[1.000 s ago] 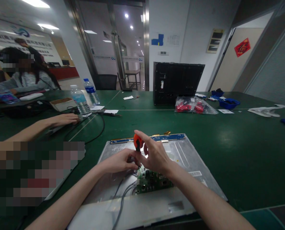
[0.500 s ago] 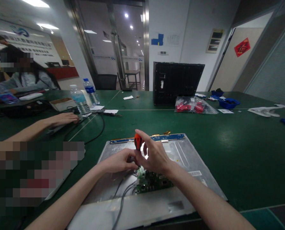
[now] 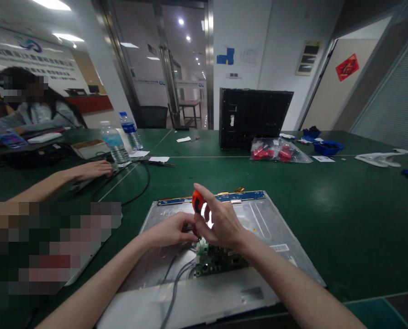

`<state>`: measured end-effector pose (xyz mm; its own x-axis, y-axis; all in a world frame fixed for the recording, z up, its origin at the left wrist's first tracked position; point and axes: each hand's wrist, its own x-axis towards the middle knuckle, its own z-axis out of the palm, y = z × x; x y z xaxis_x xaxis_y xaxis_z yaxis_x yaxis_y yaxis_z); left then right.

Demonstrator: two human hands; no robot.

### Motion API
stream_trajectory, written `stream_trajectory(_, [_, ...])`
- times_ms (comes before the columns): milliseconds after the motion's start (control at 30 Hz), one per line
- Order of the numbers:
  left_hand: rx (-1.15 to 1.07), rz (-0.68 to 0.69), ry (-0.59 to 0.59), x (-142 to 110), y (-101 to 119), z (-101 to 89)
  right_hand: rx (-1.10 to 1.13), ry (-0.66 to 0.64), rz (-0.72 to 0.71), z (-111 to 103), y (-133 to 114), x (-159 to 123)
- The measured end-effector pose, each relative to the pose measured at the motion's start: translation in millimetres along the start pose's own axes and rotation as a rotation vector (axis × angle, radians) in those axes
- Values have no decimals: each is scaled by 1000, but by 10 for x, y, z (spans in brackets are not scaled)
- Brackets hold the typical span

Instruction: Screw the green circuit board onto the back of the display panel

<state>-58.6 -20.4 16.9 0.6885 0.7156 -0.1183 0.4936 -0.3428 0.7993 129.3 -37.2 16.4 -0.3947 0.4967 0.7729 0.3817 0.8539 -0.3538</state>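
Orange-and-black screwdriver (image 3: 197, 201) is being held roughly upright in the right grip (image 3: 222, 226), index finger being laid over the handle top. Left grip (image 3: 171, 230) is being held narrow at the driver's lower part; whether the shaft is being pinched there cannot be told. Driver is being pointed down at the left end of a green circuit board (image 3: 220, 262), just below both grips; tip contact is being hidden. Board is being carried on a silvery metal panel (image 3: 279, 233), spread under both grips. Blue strip (image 3: 251, 196) is being seen on the panel's far edge, beyond the grips. Grey cable (image 3: 174, 292) is being run nearer than the left grip. Panel is being supported by the green bench (image 3: 341, 214). Well beyond the right grip, a black housing (image 3: 255, 114) is being fronted by a clear bag (image 3: 275, 153) of red items. Left of the left grip, a co-worker's hand (image 3: 92, 170) is being rested beside a water bottle (image 3: 114, 144)
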Motion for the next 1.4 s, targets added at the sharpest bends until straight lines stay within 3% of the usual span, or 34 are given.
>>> stream_trajectory(1100, [61, -75, 1, -16, 32, -8, -17, 37, -24, 55, 46, -1])
stream_trajectory(1400, [21, -18, -27, 20, 1, -17, 12, -47, 32, 5, 15, -14])
